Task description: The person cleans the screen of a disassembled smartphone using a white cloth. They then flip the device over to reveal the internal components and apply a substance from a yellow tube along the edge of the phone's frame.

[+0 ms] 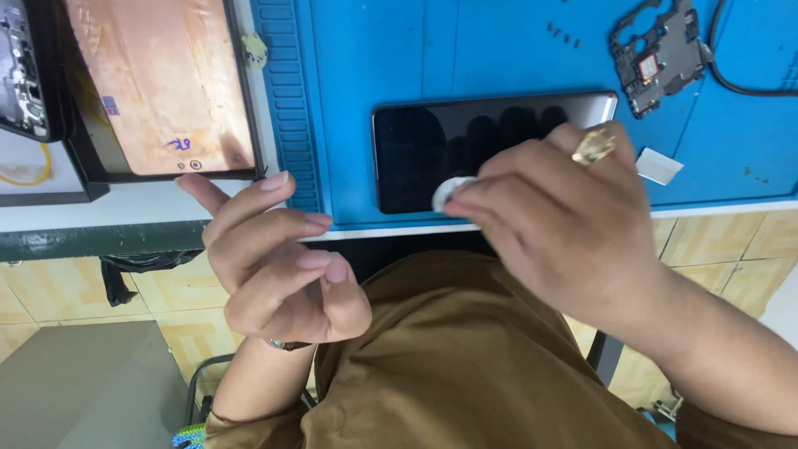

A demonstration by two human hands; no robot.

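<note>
While the black, glossy, rectangular smartphone point(465, 145) lies flat, screen up, on the blue work mat point(357, 50), its long axis runs left to right along the near edge of the counter point(125, 208), one short end toward the mat's ribbed left border and the other toward the right. The phone sits close to the mat's near edge, roughly at the middle of it. The right hand point(557, 224), wearing a gold ring point(593, 146) on one finger, reaches over the right part of the screen; its fingertips pinch a small round white pad point(449, 192) and press it on the glass near the phone's lower long edge. The left hand point(274, 258) hovers off the counter's near edge, in front of the person's brown garment point(449, 357); it grips nothing, its fingers loosely curled with the index finger stretched toward the counter, touching no object.

At the counter's far left corner lies a second device with a copper-coloured back panel in a dark frame point(158, 83), its long axis running away from the near edge. Near the far right corner of the mat rests a dark grey circuit board point(661, 54) with a black cable point(740, 79) beside it, and a small white rectangular scrap point(659, 165) lies just off the phone's right end.
</note>
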